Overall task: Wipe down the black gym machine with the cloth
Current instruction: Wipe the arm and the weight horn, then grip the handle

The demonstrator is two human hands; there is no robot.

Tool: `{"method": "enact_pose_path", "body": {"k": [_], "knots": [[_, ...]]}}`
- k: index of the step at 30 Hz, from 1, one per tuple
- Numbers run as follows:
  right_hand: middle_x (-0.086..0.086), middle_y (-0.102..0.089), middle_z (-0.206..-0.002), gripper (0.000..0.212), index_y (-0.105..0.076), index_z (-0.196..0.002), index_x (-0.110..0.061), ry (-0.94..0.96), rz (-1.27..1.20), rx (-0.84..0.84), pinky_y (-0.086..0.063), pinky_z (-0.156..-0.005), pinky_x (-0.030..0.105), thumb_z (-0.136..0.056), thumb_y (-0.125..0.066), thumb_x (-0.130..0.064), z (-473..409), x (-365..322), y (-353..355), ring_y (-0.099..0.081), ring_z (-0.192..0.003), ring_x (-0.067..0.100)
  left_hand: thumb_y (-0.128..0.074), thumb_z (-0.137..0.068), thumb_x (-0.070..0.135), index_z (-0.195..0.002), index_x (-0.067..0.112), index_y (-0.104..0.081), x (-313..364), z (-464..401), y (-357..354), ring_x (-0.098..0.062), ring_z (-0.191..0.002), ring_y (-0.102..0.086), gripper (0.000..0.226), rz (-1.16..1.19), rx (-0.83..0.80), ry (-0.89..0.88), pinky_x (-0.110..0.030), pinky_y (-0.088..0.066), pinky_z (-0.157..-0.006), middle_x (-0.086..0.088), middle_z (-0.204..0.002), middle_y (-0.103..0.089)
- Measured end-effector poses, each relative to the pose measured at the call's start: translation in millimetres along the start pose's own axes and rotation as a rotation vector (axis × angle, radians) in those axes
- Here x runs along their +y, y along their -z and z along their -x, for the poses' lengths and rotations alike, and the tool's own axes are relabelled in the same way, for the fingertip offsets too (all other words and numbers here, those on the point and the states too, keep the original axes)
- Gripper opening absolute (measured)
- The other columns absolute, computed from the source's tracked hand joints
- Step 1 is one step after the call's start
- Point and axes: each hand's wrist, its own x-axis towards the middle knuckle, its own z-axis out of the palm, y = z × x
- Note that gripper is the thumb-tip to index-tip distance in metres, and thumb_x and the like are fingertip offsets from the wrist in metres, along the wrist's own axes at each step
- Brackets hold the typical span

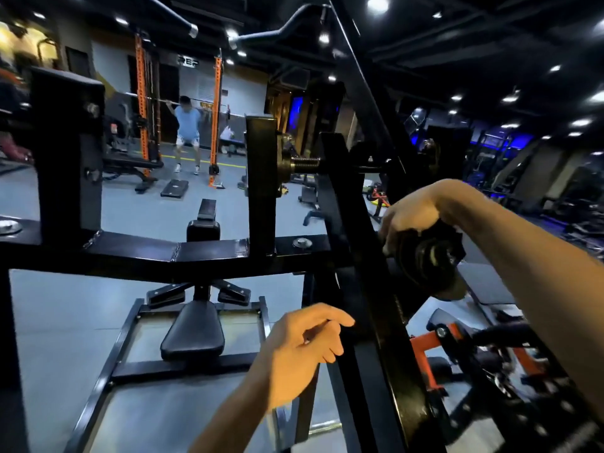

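Both hands are working: right hand (415,214) is clamping a soft, limp dark cloth (431,256) against the rigid black machine (376,250) at right; left hand (304,348) is hovering loosely curled, holding nothing.

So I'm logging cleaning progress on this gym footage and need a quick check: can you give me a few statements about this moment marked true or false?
1. The right hand grips a dark bunched cloth against the slanted black steel beam of the machine. True.
2. The left hand holds a spray bottle. False: it holds nothing, and its fingers are loosely curled beside the beam.
3. A black padded seat sits below the horizontal black crossbar. True.
4. The person in the light blue shirt is sitting on a bench. False: that person is on their feet between the orange rack posts, with a barbell across the shoulders.
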Motion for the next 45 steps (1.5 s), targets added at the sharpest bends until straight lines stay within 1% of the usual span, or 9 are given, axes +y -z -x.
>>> {"method": "enact_pose_path", "body": {"k": [5, 9, 14, 19, 25, 29, 35, 40, 45], "knots": [[0.017, -0.061, -0.133, 0.032, -0.067, -0.124, 0.001, -0.010, 0.191, 0.006, -0.041, -0.102, 0.031, -0.103, -0.050, -0.015, -4.2, -21.6, -6.6, -0.056, -0.124, 0.029, -0.051, -0.107, 0.015, -0.108, 0.031, -0.075, -7.1, -14.7, 27.8, -0.011, -0.075, -0.065, 0.029, -0.008, 0.012, 0.006, -0.024, -0.052, -0.074, 0.001, -0.080, -0.070], [-0.012, -0.071, -0.081, 0.018, -0.073, -0.084, -0.020, -0.041, 0.026, 0.127, -0.047, -0.074, 0.018, -0.099, -0.064, -0.015, 37.8, -27.9, -11.1, -0.062, -0.079, 0.009, -0.050, -0.106, 0.012, -0.106, 0.030, -0.075, -12.6, -23.0, 39.0, -0.012, -0.073, -0.065, 0.030, 0.028, -0.018, -0.005, -0.026, -0.052, -0.073, 0.000, -0.077, -0.070], [-0.018, -0.068, -0.074, 0.004, -0.074, -0.097, -0.030, -0.087, -0.054, 0.453, -0.044, -0.063, 0.013, -0.096, -0.070, -0.029, 123.0, -55.7, -20.1, -0.061, -0.070, -0.008, -0.052, -0.106, 0.011, -0.102, 0.036, -0.075, -15.2, -33.5, 43.9, -0.015, -0.072, -0.065, 0.035, 0.102, -0.013, -0.036, -0.027, -0.052, -0.070, 0.000, -0.077, -0.070], [-0.001, -0.067, -0.089, 0.011, -0.066, -0.094, -0.026, -0.215, -0.068, 0.811, -0.055, -0.078, 0.044, -0.092, -0.065, -0.036, 116.9, -112.6, -77.2, -0.065, -0.085, 0.023, -0.051, -0.106, 0.024, -0.115, 0.031, -0.072, -4.2, -31.4, 51.4, -0.013, -0.086, -0.070, 0.024, 0.173, -0.021, -0.081, -0.032, -0.059, -0.078, 0.006, -0.093, -0.074], [0.004, -0.066, -0.093, 0.020, -0.071, -0.095, -0.017, -0.238, -0.061, 0.787, -0.057, -0.075, 0.041, -0.090, -0.067, -0.035, 46.1, -145.5, -99.0, -0.064, -0.086, 0.030, -0.056, -0.096, 0.061, -0.119, 0.027, -0.068, -5.2, -25.3, 60.8, -0.028, -0.118, -0.064, 0.043, 0.416, -0.286, 0.091, -0.042, -0.053, -0.104, -0.019, -0.121, -0.065], [0.003, -0.065, -0.081, 0.023, -0.070, -0.089, -0.015, -0.229, -0.042, 0.835, -0.056, -0.069, 0.042, -0.089, -0.064, -0.037, 21.7, -149.2, -89.0, -0.064, -0.077, 0.030, -0.069, -0.088, 0.053, -0.125, 0.048, -0.059, 1.3, -31.0, 72.0, -0.001, -0.113, -0.066, 0.040, 0.377, -0.335, 0.099, -0.018, -0.054, -0.091, 0.016, -0.117, -0.071], [-0.001, -0.066, -0.078, 0.040, -0.062, -0.080, -0.019, -0.094, -0.195, 0.776, -0.045, -0.071, 0.038, -0.103, -0.038, -0.041, 41.0, -151.8, -104.4, -0.063, -0.078, 0.022, -0.073, -0.092, 0.013, -0.120, 0.029, -0.066, -9.2, -30.6, 60.0, -0.015, -0.108, -0.071, 0.033, 0.401, -0.150, 0.125, -0.045, -0.053, -0.103, 0.002, -0.109, -0.076], [-0.012, -0.043, -0.159, 0.062, -0.048, -0.153, -0.022, 0.062, 0.138, 0.675, -0.028, -0.118, 0.027, -0.103, -0.022, -0.047, 57.1, -130.7, -147.6, -0.029, -0.149, 0.000, -0.067, -0.087, 0.005, -0.112, 0.012, -0.073, -14.6, -32.6, 50.7, -0.025, -0.101, -0.074, 0.027, 0.917, -0.023, 0.366, -0.039, -0.053, -0.094, -0.013, -0.104, -0.078], [-0.005, -0.033, -0.165, 0.060, -0.040, -0.157, -0.021, -0.008, 0.547, 0.743, -0.016, -0.124, 0.041, -0.103, -0.025, -0.043, 22.2, -109.8, -108.6, -0.010, -0.158, 0.013, -0.069, -0.080, 0.017, -0.126, 0.011, -0.068, 3.1, -78.6, 51.9, -0.029, -0.110, -0.072, 0.047, 1.135, 0.053, 0.375, -0.040, -0.055, -0.090, -0.014, -0.116, -0.075]]}}
